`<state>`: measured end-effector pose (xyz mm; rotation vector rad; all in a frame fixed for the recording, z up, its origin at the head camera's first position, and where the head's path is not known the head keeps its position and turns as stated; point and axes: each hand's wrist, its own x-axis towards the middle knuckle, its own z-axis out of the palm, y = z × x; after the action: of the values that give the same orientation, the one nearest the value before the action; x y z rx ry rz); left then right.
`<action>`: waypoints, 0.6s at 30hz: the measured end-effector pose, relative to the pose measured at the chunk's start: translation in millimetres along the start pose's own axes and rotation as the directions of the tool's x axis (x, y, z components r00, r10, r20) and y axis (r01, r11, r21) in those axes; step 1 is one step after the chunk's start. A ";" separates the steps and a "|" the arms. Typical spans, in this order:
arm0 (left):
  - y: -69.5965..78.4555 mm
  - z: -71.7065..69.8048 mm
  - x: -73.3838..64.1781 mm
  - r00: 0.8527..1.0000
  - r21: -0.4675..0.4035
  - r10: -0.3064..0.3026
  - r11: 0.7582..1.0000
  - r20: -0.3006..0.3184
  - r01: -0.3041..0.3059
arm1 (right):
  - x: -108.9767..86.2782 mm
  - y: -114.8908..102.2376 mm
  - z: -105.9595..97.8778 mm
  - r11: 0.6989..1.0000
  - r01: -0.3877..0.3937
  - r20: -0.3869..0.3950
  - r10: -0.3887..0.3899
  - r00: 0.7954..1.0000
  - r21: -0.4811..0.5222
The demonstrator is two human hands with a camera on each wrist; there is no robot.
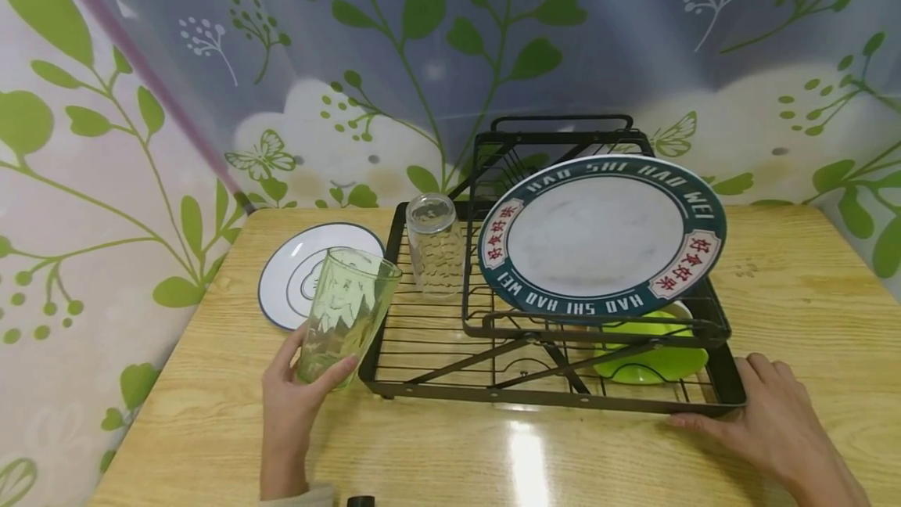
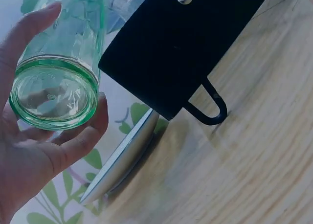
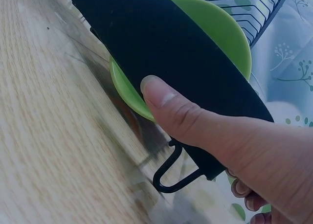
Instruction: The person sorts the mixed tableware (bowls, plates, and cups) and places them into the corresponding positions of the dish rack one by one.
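Note:
In the head view my left hand (image 1: 292, 409) holds a pale green drinking glass (image 1: 348, 300) round its lower part, thumb on the near side. The glass leans slightly to the right, mouth up, beside the left end of a black two-tier dish rack (image 1: 450, 393). Its thick round base (image 2: 54, 94) faces the left wrist camera. My right hand (image 1: 770, 421) grips the rack's front right corner, with the thumb (image 3: 166, 99) along the black end panel (image 3: 195, 67). Some right fingers are hidden behind that panel.
A clear glass (image 1: 435, 245) stands upside down on the rack's lower left. A large green-rimmed plate (image 1: 598, 237) lies tilted on the upper tier, above a lime green dish (image 1: 651, 362). A white saucer (image 1: 285, 276) with a blue rim sits left of the rack on the wooden table (image 1: 450, 460).

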<state>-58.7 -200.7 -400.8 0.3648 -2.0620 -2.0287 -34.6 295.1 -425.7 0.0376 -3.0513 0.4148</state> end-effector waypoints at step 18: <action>12.8 4.3 -8.2 0.990 0.035 0.114 0.993 0.083 -0.117 | 1.2 0.2 -0.4 1.000 0.002 0.014 -0.003 1.000 0.014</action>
<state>-52.7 -193.8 -388.0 0.1681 -2.1213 -1.9678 -35.8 295.4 -425.3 0.0454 -3.0621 0.4378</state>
